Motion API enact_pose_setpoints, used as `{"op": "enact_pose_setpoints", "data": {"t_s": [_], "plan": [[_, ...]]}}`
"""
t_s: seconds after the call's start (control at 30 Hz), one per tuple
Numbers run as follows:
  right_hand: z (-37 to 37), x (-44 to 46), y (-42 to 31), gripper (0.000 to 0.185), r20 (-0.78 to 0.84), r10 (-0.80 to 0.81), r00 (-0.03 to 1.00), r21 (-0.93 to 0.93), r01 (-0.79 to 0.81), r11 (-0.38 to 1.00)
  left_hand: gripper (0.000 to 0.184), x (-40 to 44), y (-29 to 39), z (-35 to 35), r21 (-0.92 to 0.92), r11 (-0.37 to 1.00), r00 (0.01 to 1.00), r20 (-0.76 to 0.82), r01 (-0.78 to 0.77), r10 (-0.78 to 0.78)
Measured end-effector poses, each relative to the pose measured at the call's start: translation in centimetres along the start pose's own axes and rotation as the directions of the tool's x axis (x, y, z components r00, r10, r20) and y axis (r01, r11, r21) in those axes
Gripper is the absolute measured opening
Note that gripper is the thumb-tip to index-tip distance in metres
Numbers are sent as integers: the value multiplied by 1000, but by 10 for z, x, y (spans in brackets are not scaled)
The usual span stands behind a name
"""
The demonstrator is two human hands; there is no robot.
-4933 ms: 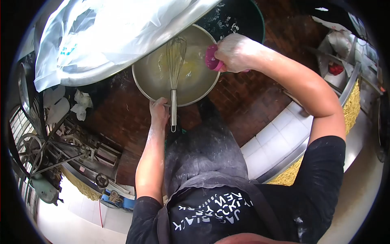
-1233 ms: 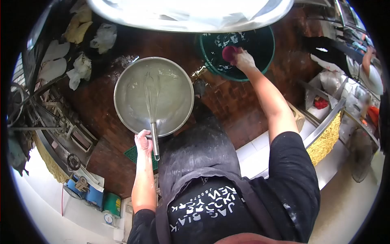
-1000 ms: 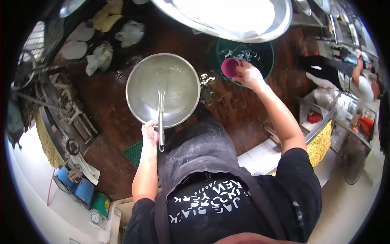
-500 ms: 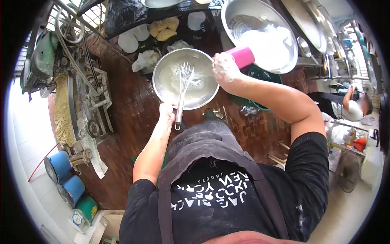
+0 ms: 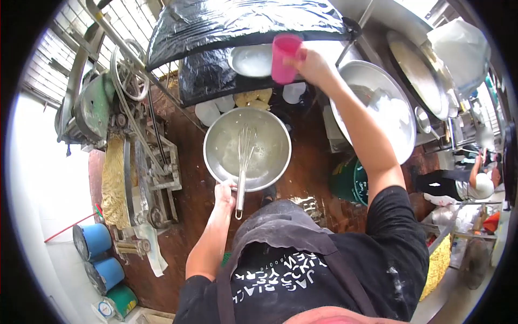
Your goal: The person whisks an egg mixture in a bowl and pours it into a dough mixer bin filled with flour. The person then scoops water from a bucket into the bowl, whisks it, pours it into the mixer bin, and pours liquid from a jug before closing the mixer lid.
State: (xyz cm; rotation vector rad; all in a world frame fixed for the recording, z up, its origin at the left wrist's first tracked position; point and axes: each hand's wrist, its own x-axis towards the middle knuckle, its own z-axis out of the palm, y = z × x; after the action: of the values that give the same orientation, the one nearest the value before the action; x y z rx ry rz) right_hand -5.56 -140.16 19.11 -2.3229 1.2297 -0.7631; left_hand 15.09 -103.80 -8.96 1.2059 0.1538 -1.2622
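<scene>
My left hand [image 5: 225, 195] is closed on the near rim of a round metal mixing bowl [image 5: 213, 167]. A wire whisk [image 5: 243, 173] leans in the bowl, its wires in a shallow pale liquid and its handle sticking out over the rim beside my left hand. Stretched far forward, my right hand [image 5: 312, 63] grips a pink plastic cup [image 5: 284, 63]. The cup is in front of a shelf covered in black plastic and beside a shallow metal dish [image 5: 251, 60]. What the cup holds is hidden.
A big metal basin [image 5: 407, 121] with white contents stands at the right, under my forearm. Left is a belt-driven machine [image 5: 151, 178] with noodle-like strands [image 5: 116, 183]. Blue buckets [image 5: 97, 240] are at lower left. Another person [image 5: 464, 186] works at far right.
My right hand has carried the pink cup from beside the bowl forward to the black-covered shelf. My left hand still holds the bowl; the view has tilted up.
</scene>
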Motion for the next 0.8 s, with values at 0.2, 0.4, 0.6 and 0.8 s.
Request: {"op": "enact_pose_setpoints", "data": {"t_s": [0.2, 0.4, 0.6, 0.8], "plan": [[35, 213, 45, 60, -198, -18, 980, -180, -18, 984, 19, -2, 33, -7, 23, 1000, 999, -46, -8, 9], [41, 162, -21, 72, -331, 181, 926, -39, -205, 978, 15, -14, 72, -4, 61, 993, 995, 20, -97, 96], [136, -131, -110, 17, 92, -28, 995, -40, 32, 999, 13, 6, 85, -52, 249, 968, 981, 192, -11, -38], [236, -363, -229, 39, 391, 245, 887, 43, -283, 958, 7, -1, 76, -86, 540, 842, 856, 428, 16, -291]]}}
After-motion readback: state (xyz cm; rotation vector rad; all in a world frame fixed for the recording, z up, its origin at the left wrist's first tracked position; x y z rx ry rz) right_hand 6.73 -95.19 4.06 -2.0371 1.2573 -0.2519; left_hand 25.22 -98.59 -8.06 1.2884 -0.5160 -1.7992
